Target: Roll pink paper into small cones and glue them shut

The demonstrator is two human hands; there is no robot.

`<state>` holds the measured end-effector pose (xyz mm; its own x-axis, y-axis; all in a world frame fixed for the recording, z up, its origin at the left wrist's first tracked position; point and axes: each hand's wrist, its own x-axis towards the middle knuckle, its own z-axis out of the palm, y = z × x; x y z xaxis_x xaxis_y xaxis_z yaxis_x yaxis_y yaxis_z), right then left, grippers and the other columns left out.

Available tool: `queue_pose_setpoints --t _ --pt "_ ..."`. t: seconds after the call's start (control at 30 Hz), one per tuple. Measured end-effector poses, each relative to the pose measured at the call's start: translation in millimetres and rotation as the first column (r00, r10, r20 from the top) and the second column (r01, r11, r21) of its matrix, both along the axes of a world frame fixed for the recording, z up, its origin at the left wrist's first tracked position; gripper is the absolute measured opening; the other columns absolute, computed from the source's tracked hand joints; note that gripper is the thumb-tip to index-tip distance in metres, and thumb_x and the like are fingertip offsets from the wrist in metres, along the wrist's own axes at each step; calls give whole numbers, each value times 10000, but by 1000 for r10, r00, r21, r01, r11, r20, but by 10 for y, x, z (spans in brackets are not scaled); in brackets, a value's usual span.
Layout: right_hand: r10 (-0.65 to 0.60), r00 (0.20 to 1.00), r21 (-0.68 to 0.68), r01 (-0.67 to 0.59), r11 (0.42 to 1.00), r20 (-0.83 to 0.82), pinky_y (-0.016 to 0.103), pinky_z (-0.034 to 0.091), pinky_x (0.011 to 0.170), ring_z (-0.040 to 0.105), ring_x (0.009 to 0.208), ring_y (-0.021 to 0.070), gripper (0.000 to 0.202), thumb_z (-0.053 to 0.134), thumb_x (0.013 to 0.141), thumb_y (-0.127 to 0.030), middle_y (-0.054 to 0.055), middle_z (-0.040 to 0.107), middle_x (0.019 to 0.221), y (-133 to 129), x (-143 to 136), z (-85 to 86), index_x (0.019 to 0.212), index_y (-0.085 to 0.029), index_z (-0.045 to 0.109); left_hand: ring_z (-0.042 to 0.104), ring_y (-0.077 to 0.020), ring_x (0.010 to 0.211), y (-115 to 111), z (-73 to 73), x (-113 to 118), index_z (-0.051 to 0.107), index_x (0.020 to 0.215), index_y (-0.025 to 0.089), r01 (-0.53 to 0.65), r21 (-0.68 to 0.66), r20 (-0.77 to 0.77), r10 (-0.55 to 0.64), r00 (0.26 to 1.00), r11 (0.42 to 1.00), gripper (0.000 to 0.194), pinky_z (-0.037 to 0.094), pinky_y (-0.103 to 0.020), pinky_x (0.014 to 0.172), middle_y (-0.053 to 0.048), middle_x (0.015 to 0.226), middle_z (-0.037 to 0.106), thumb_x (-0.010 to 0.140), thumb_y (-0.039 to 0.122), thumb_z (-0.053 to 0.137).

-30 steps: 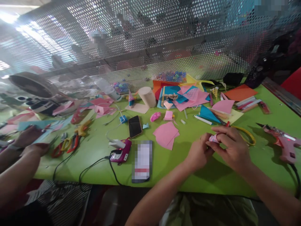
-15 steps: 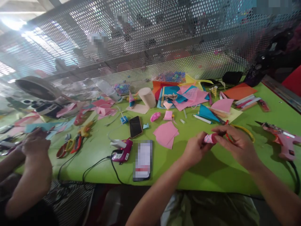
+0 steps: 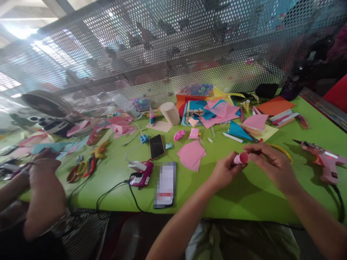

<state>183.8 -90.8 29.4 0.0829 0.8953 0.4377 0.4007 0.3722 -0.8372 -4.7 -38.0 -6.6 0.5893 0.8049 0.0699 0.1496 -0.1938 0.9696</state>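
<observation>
At far left along a green desk [image 3: 187,184], a co-worker's hand [image 3: 43,159] is at work over pale blue paper [image 3: 48,147], its grip too blurred to tell, with a round fan [image 3: 46,103] behind. Next come hand tools with red and yellow handles [image 3: 101,148], lying together, then a purple device [image 3: 145,175] trailing black cable. A small pink-and-blue cone [image 3: 151,116] stands toward the back, beyond a dark-screened phone [image 3: 157,147]. A second phone [image 3: 165,184], its screen lit, lies nearer the front edge, and a pale cylinder [image 3: 170,113] stands behind, close to a pile of coloured paper [image 3: 230,113]. Rounded pink cutouts [image 3: 192,155] overlap in mid-desk. To their right, the person's left hand [image 3: 223,169] holds a pink paper roll [image 3: 241,158] above the desk, its round open end facing the right hand [image 3: 271,162]. The right hand's fingers are bent narrow at that rim; whether they grip it cannot be told. A yellow loop [image 3: 287,153] shows behind that hand, markers [image 3: 283,118] lie farther back, and a pink glue gun [image 3: 324,160] rests at far right.
</observation>
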Motion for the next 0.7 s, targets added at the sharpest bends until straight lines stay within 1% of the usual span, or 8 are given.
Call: queue_pose_setpoints --t 0.07,0.13,0.23,0.33,0.43,0.53,0.63,0.7 --pt "-8 1000 39 8 999 2 386 618 850 724 997 236 206 674 1026 -348 43 757 1155 0 6 10 1220 -335 743 472 -142 818 19 -21 14 548 922 198 19 -89 114 -9 993 996 424 430 -258 774 19 848 501 941 591 708" --pt "8 999 113 -14 993 53 408 619 886 716 1058 249 208 682 1018 -314 52 736 1190 5 4 27 1213 -348 746 514 -160 887 40 -28 28 597 1009 182 54 -157 208 -21 978 986 505 466 -281 849 -6 922 551 900 654 740" --pt "20 984 187 -54 981 178 464 610 974 709 1162 278 205 706 992 -270 63 722 1226 21 -12 42 1174 -350 756 561 -200 992 60 -20 38 636 1139 172 87 -212 249 -33 968 973 628 491 -327 951 -52 1046 615 858 720 758" --pt "-16 966 213 -40 976 258 489 605 986 714 1181 292 180 734 967 -250 74 712 1228 40 -22 31 1128 -328 745 564 -208 992 63 -11 32 645 1135 169 74 -220 187 -33 982 973 601 497 -329 942 -56 1040 625 872 698 753" --pt "-34 956 228 -35 973 290 484 597 982 711 1197 292 94 723 974 -226 81 699 1225 49 -13 23 1029 -303 725 539 -183 913 53 -12 19 635 1090 168 60 -179 118 -39 992 982 451 484 -292 858 -31 959 604 933 580 729" --pt "-28 951 234 -47 971 307 473 595 984 704 1217 289 92 714 983 -217 85 698 1226 50 1 31 1027 -297 724 479 -148 796 42 -15 -2 613 1056 176 34 -108 52 -28 998 994 316 433 -259 748 8 859 545 969 470 689" --pt "-9 942 219 -68 973 335 459 596 995 694 1258 292 98 719 986 -241 92 708 1249 53 -4 29 1068 -289 745 424 -129 712 34 -6 -28 574 984 197 -3 -4 -92 3 996 1000 241 355 -246 669 44 772 488 970 419 669" --pt "-2 931 200 -77 977 365 455 602 988 700 1258 293 57 716 993 -266 104 706 1301 60 -15 15 1038 -271 751 410 -125 682 29 7 -40 541 938 210 -10 73 -184 23 983 997 220 319 -248 649 56 737 482 966 392 660"
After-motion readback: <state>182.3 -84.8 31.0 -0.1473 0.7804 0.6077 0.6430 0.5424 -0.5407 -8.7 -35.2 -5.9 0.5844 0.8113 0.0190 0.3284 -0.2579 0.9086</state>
